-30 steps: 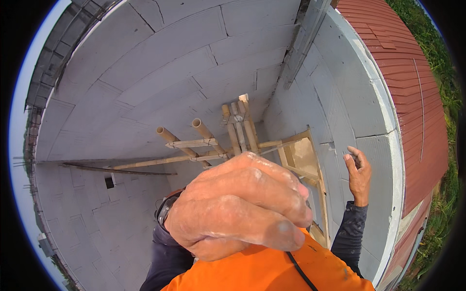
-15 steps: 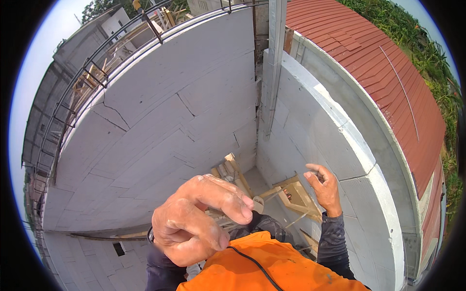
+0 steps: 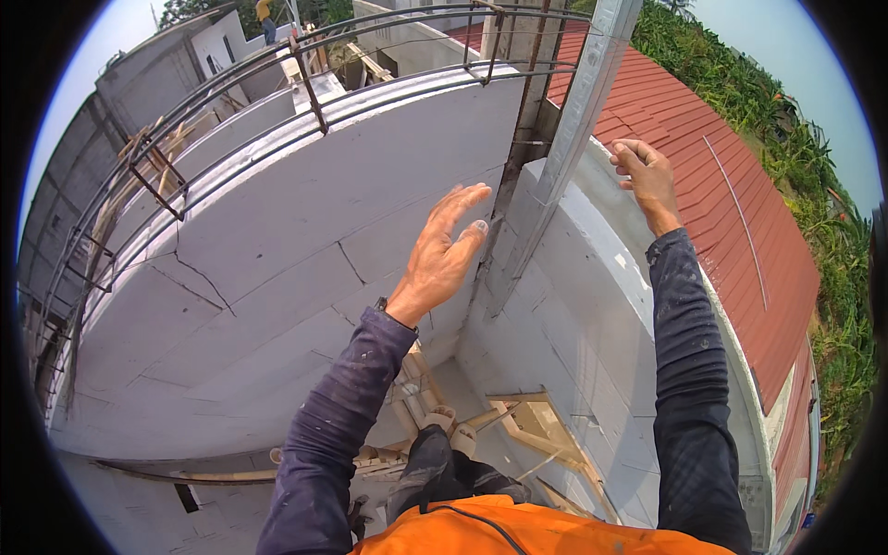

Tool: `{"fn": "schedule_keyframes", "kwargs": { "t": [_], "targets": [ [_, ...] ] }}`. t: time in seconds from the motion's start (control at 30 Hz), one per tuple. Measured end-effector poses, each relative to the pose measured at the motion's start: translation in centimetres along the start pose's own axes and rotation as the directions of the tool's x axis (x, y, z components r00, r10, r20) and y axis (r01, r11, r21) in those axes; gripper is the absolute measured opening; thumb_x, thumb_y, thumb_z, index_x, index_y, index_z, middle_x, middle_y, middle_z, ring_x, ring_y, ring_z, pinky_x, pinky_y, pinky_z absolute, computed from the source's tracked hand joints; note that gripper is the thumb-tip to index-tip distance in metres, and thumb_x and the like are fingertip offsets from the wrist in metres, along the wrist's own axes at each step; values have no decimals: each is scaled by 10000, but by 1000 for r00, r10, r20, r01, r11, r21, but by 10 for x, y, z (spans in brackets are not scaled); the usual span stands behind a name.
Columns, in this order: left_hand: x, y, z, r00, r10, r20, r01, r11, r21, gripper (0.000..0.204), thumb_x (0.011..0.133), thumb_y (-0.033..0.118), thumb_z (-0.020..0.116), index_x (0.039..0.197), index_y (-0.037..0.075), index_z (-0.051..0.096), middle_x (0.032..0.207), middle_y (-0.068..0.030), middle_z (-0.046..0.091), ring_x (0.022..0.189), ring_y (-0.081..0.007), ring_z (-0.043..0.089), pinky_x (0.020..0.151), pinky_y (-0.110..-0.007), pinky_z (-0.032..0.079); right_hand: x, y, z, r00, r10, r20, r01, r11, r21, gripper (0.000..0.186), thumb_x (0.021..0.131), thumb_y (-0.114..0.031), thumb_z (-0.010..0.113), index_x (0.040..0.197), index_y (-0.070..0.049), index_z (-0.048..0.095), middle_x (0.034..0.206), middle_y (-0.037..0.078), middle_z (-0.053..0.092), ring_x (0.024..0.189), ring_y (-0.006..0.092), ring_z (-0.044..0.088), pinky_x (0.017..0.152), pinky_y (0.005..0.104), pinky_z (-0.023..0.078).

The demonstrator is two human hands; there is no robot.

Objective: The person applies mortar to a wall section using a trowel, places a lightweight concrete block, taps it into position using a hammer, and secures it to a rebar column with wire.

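Observation:
My left hand (image 3: 438, 255) is raised in front of the grey block wall (image 3: 277, 231), its fingers stretched out and the thumb apart. It holds nothing. To its right a long metal straightedge or channel (image 3: 575, 120) stands slightly tilted in the wall corner, not touched by either hand. My right hand (image 3: 649, 180) hangs in the air right of that metal piece, in front of the red roof (image 3: 731, 222). Its fingers are loosely bent and apart, with nothing visible in them. The top of the right-hand block wall (image 3: 610, 242) runs below it.
Steel rebar (image 3: 305, 83) runs along the top of the left wall. My feet stand far below on wooden scaffolding; a timber frame (image 3: 546, 430) is beside them. A person (image 3: 265, 20) stands on a far building. Green plants (image 3: 740, 92) grow beyond the roof.
Both hands have moved up and forward, away from my body. The left hand has opened from a loose curl. My view has tilted up, showing more rebar and the metal piece's upper part.

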State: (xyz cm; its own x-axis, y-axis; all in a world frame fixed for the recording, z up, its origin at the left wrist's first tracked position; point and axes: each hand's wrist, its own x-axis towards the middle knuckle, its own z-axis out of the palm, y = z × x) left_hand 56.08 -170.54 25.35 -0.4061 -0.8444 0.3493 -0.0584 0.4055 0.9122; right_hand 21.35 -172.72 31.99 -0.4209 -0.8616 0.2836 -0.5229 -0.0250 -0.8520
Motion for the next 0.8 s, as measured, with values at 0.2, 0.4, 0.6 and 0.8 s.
{"fn": "schedule_keyframes", "kwargs": {
  "t": [0.2,0.4,0.6,0.8],
  "targets": [
    [118,-62,39,992,57,116,-29,972,-231,523,1099,309,513,1564,70,517,1664,-202,425,1623,-356,238,1286,-473,278,96,27,25,993,24,119,31,898,-438,328,1029,-298,673,1212,-41,763,988,14,751,846,138,671,744,291,550],
    [181,-91,62,985,62,160,-9,950,-311,533,1103,328,496,1566,63,509,1662,-273,396,1638,-350,188,1294,-458,247,128,33,73,967,-210,144,245,924,-293,496,1000,-418,742,1235,18,740,1056,141,778,980,214,750,861,347,594],
    [225,-93,99,987,102,121,-45,913,-405,582,1093,316,505,1558,-32,470,1632,-287,432,1562,-382,362,1263,-421,303,162,52,60,968,-154,197,208,933,-294,400,1006,-336,718,1223,1,728,1050,128,759,988,209,731,854,342,579],
    [258,-92,124,999,43,7,-38,936,-349,564,1045,243,553,1515,-66,504,1545,-295,527,1474,-394,481,1219,-420,364,154,37,62,981,-156,118,187,927,-325,319,1008,-294,703,1091,11,747,986,72,738,924,165,696,839,336,557]
  ]
}}
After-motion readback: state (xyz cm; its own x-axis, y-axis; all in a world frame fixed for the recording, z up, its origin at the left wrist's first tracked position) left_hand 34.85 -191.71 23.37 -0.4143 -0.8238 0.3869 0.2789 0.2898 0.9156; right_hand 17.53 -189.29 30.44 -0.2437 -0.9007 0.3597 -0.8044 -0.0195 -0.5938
